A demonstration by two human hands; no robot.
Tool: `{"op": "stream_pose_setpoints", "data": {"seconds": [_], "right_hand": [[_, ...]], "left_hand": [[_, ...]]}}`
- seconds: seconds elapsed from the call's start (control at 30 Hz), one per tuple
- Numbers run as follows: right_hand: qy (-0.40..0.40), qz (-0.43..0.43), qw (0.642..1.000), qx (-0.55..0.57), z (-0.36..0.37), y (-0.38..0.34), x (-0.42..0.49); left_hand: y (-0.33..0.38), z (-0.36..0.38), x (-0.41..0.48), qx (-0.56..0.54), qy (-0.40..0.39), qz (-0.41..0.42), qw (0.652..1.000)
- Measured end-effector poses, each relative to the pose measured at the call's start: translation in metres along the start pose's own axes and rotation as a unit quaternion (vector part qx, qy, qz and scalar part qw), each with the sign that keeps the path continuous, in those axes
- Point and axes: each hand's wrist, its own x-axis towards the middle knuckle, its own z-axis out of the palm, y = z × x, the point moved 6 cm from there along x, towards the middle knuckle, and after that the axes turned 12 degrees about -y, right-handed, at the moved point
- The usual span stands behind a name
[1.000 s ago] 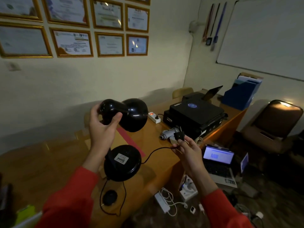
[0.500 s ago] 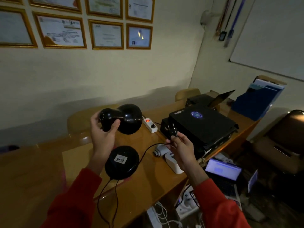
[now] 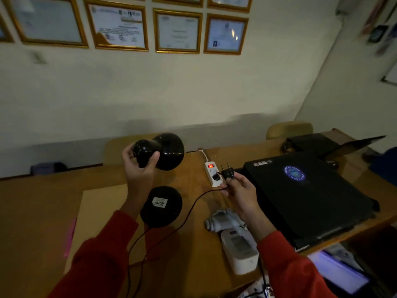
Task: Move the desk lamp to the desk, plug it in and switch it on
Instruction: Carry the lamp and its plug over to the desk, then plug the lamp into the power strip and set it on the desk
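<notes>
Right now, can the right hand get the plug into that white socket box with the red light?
Probably yes. The right hand holds the plug just beside the white power strip, prongs pointing up. Its round socket looks free, and nothing lies between them; the plug only needs turning.

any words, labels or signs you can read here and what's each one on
White sticker on the underside of the lamp base: a brand word, upside down and too blurred to read.
Round blue emblem on the black case: ring of lettering, too small to read.
Small white marks by the case's far corner: unreadable.
Framed certificates on the wall: printed text, all too blurred to read.
Power strip: only a lit red switch, no text.
</notes>
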Motion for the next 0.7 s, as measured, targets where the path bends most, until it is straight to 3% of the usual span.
{"op": "stream_pose_setpoints", "data": {"seconds": [0.4, 0.7], "right_hand": [[-0.068, 0.065, 0.995, -0.023, -0.033, 0.008, 0.111], [-0.062, 0.091, 0.993, -0.036, -0.041, 0.032, 0.142]], "left_hand": [[-0.077, 0.057, 0.009, 0.008, 0.038, -0.078, 0.996], [-0.128, 0.056, -0.005, 0.046, 0.013, -0.134, 0.99]]}}
